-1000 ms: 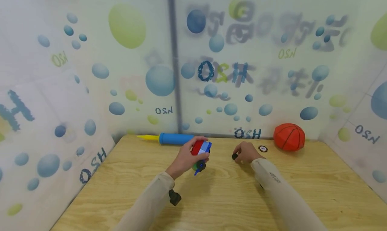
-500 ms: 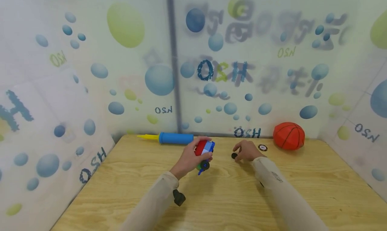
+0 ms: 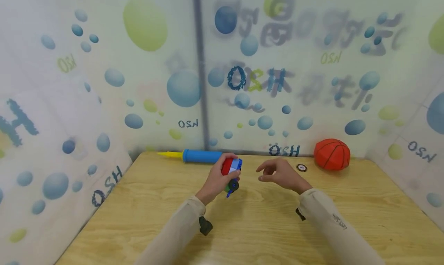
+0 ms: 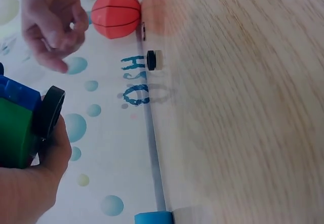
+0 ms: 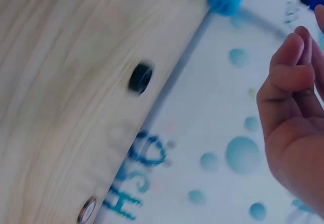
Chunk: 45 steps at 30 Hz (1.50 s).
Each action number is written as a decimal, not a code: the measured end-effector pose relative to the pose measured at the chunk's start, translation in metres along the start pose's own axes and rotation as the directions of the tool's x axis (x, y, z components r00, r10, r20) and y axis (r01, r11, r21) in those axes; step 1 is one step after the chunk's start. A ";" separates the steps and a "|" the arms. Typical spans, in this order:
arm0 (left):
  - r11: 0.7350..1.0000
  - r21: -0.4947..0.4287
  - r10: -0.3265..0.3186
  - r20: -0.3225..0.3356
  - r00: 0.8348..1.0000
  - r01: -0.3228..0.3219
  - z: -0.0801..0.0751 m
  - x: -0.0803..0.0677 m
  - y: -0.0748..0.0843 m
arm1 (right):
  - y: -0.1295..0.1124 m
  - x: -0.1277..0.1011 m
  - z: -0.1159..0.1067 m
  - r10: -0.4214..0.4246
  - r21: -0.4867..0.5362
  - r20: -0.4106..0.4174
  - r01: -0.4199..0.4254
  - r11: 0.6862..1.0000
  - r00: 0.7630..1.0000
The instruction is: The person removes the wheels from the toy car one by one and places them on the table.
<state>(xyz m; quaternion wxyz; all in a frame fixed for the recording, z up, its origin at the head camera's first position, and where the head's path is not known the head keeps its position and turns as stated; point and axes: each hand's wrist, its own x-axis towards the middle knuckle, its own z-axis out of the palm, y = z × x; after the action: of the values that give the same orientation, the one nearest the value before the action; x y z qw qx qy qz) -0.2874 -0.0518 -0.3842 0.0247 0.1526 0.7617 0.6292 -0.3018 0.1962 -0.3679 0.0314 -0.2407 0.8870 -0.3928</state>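
My left hand point(image 3: 216, 179) grips a toy car point(image 3: 231, 167) of red, light blue, white and green building blocks above the table. A black wheel point(image 4: 49, 112) on the car shows close up in the left wrist view, beside its green block. My right hand point(image 3: 282, 175) hovers to the car's right, fingers loosely bent and holding nothing. A loose black wheel point(image 5: 140, 78) stands on the table, apart from the right hand; in the head view that hand hides it.
A blue pump point(image 3: 202, 156) with a yellow pointed tip lies along the back edge. At the back right sit a red basketball-patterned ball point(image 3: 332, 154) and a round black-and-white chip point(image 3: 301, 167). Printed walls point(image 3: 166, 134) enclose the wooden table point(image 3: 249, 234).
My right hand, earlier with its fingertips at the loose black wheel, has come away from it and lifted. The left hand keeps the toy car in nearly the same place.
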 end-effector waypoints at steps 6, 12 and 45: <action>1.000 0.001 0.010 -0.029 1.000 -0.010 0.005 -0.001 0.001 | -0.019 -0.006 0.015 -0.092 0.122 0.035 0.087 0.989 0.995; 0.999 0.031 0.031 -0.050 0.998 -0.030 0.009 -0.003 0.003 | -0.030 -0.010 0.032 -0.119 0.241 0.057 0.102 0.965 0.991; 0.998 -0.007 0.055 -0.011 0.998 -0.055 0.012 -0.011 -0.003 | -0.046 -0.010 0.065 -0.030 0.419 0.050 0.006 0.908 0.998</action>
<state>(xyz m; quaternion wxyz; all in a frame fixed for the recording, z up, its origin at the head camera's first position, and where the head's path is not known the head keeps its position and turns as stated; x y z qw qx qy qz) -0.2750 -0.0439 -0.3917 0.0040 0.1700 0.7551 0.6331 -0.2586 0.1299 -0.3817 0.1031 -0.2472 0.7789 -0.5671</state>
